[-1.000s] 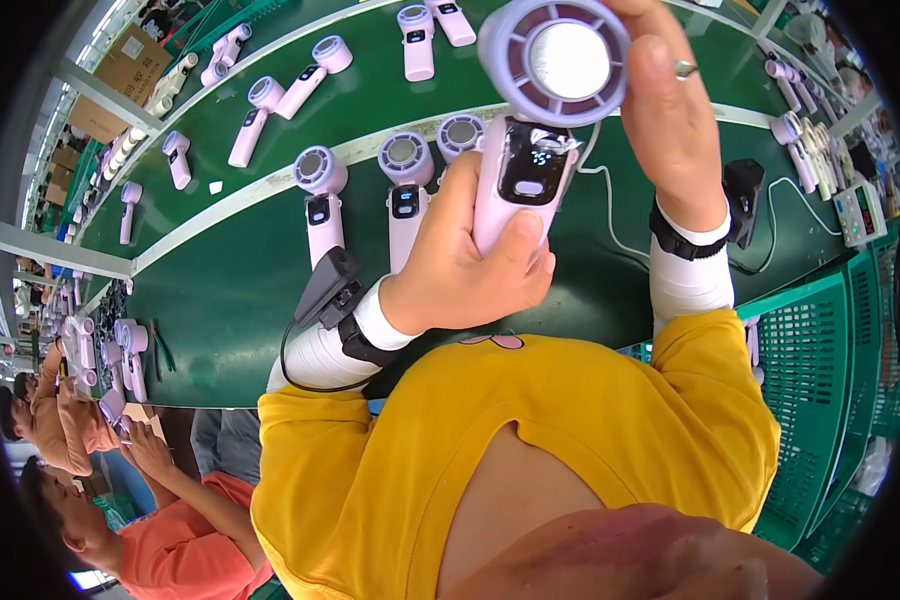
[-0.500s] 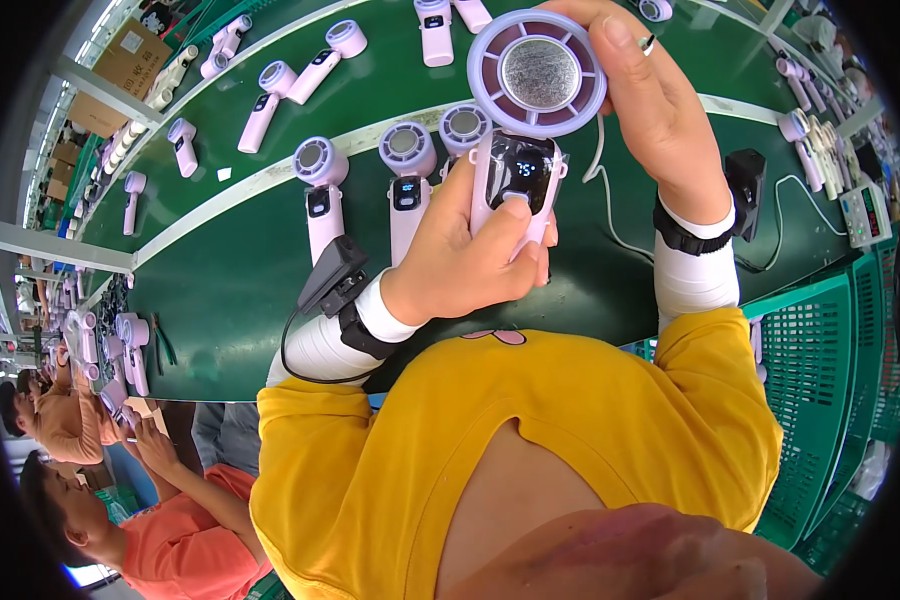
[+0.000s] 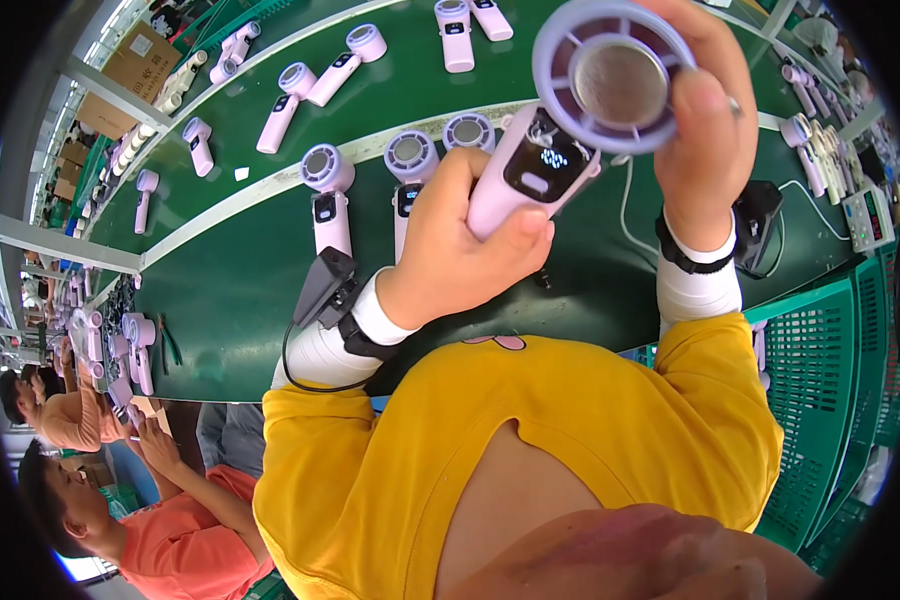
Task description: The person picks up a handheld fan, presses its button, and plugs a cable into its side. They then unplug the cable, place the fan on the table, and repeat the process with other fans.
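A pale pink handheld fan (image 3: 570,140) with a lilac ring grille and a round metal disc at its centre is held over the green bench. My left hand (image 3: 455,245) is closed around its handle, the thumb lying along the lower front. Lit digits glow on the fan's black display panel. My right hand (image 3: 705,140) grips the right rim of the fan's head, its thumb at the grille. Beyond my left hand stand three similar fans: one at the left (image 3: 328,195), one in the middle (image 3: 410,160) and one partly hidden (image 3: 468,131).
A white rail (image 3: 255,185) runs behind the bench (image 3: 230,300), with several fans lying beyond it. A white cable (image 3: 627,200) trails at the right, near a small meter box (image 3: 868,218). Green crates (image 3: 820,380) stand at right. Pliers (image 3: 170,342) and a co-worker (image 3: 185,530) are at left.
The held fan has moved right and tilted so its head leans right. Its display digits have changed. My left thumb has come off the button below the display.
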The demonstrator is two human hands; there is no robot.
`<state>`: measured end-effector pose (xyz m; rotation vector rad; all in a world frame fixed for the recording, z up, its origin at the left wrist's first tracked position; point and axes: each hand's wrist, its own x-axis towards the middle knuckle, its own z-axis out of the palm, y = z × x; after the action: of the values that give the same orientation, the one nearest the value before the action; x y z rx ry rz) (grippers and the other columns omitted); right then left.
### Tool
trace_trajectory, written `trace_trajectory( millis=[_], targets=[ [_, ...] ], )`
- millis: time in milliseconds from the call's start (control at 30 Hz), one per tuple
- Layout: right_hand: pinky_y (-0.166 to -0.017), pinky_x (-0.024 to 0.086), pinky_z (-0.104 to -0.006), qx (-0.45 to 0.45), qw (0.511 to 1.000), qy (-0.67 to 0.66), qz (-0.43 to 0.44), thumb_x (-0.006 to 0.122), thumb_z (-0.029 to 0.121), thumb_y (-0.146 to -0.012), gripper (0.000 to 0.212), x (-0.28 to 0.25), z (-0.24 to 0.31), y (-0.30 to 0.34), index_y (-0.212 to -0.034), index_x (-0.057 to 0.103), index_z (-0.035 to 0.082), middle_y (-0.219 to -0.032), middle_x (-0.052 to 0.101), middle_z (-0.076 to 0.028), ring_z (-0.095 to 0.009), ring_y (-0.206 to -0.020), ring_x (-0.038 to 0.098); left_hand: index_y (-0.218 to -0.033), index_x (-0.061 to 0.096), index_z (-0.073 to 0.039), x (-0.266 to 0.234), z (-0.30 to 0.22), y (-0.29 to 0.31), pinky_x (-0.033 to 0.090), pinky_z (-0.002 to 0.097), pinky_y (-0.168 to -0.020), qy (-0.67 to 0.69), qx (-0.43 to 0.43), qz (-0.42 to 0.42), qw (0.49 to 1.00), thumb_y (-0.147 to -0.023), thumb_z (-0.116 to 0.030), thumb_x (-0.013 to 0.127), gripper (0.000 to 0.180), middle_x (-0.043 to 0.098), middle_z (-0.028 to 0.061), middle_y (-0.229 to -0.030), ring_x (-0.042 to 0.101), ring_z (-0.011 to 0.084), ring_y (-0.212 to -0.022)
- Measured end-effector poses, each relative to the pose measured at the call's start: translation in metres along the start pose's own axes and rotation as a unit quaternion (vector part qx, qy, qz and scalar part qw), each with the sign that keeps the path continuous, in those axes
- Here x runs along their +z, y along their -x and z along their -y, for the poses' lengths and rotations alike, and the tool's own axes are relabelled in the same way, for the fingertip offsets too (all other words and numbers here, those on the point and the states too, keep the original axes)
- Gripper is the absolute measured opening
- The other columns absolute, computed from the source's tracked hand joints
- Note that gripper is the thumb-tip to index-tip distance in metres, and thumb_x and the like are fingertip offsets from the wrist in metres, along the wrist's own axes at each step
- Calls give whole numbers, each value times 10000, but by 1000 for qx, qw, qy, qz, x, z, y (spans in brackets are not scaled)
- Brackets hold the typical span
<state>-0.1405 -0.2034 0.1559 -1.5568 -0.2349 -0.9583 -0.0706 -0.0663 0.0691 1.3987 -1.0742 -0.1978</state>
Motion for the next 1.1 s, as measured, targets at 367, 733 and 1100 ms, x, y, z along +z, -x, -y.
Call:
trace_trajectory(
  millis=[367,733,1100],
  targets=[
    [-694,413,-226,328,899,-238,166,486,374,-850,431,1,-18,11,-1024,499,-19,-904,557,-60,-95,-779,511,-1044,492,-25,-18,17,-3,460,309,-659,-232,197,86,949,-695,-188,675,426,566,102,-939,571,225,-753],
    [-684,400,-213,-188,894,-354,201,488,349,-858,423,-5,-62,-7,-1045,460,-29,-889,536,-55,-65,-758,481,-1082,427,-31,5,21,-9,456,268,-647,-56,126,123,983,-728,-162,640,434,550,84,-923,556,164,-758],
    [-632,361,-172,67,990,43,113,479,287,-880,331,-8,-8,-2,-1034,413,1,-824,480,-16,-50,-703,430,-1126,299,2,-30,-41,-15,411,272,-479,523,-190,157,816,-841,-243,416,394,484,142,-924,508,187,-633]
  ],
)
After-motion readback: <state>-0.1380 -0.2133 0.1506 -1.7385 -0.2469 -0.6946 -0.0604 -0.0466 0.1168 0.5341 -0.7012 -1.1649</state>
